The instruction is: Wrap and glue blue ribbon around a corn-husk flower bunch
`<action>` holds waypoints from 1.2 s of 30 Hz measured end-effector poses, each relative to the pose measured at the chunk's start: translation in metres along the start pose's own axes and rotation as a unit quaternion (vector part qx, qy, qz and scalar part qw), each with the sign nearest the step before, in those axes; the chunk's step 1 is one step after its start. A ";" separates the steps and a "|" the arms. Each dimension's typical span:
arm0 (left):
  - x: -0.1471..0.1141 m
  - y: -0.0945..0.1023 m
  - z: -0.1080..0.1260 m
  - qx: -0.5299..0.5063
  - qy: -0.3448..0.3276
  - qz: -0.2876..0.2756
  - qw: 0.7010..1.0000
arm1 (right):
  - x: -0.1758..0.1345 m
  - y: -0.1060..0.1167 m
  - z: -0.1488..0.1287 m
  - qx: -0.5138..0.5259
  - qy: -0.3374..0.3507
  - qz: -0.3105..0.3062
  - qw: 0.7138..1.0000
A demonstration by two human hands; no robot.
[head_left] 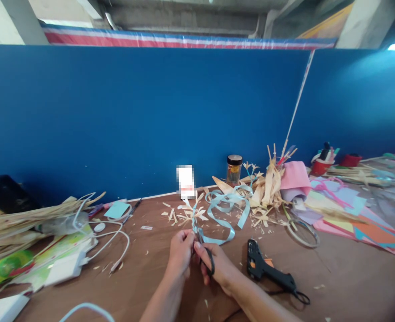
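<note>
My left hand (181, 250) pinches the stem of a small handmade flower (195, 211) with pale husk petals and light blue wrapping. Beside it, my right hand (214, 264) has its fingers through the dark handles of a pair of scissors (211, 263). The scissor blades point up at the stem near my left fingertips; whether they touch the ribbon there I cannot tell. A light blue ribbon (224, 226) curls across the table from close by the blades. Behind the flower, pale husk pieces (172, 214) lie scattered.
A black glue gun (267, 268) lies right of my hands. Further back stand a lidded jar (234, 170) and dried husks (267, 188). Coloured paper (368, 223) spreads at right. White cables (123, 237), a power bank (65, 266) and dried stalks (33, 214) lie at left. A blue partition (150, 112) rises behind.
</note>
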State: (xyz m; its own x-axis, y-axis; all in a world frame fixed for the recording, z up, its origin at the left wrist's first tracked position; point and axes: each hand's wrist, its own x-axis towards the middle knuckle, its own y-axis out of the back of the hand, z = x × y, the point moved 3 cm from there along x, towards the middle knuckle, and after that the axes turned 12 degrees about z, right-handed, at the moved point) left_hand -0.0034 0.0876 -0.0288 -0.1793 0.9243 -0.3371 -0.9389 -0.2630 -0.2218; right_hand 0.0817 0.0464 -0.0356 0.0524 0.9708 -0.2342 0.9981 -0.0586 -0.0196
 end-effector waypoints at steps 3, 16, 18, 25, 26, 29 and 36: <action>0.001 0.001 0.000 0.003 0.003 0.015 1.000 | 0.001 0.001 0.001 -0.038 0.035 0.033 0.998; 0.000 0.000 0.000 -0.004 0.005 0.011 1.000 | 0.000 0.001 0.000 -0.035 0.035 0.037 0.998; -0.001 0.000 0.001 -0.009 0.007 0.019 1.000 | 0.000 0.001 -0.001 -0.029 0.026 0.030 0.999; 0.001 0.002 0.002 -0.004 -0.007 0.014 1.000 | -0.002 0.000 -0.005 0.022 -0.033 -0.020 0.999; 0.000 0.001 0.002 -0.005 -0.007 0.010 1.000 | -0.001 0.000 -0.003 0.013 -0.018 -0.007 1.000; -0.001 0.000 0.002 -0.007 0.000 0.008 1.000 | 0.001 0.001 0.001 -0.020 0.024 0.031 0.999; 0.002 0.003 0.000 -0.018 0.001 0.014 1.000 | -0.004 -0.001 -0.006 0.022 -0.048 -0.013 0.999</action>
State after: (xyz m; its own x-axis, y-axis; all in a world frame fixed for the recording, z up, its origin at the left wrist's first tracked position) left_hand -0.0062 0.0885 -0.0297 -0.2042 0.9162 -0.3447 -0.9222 -0.2982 -0.2462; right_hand 0.0810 0.0442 -0.0286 0.0204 0.9458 -0.3242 0.9965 -0.0454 -0.0699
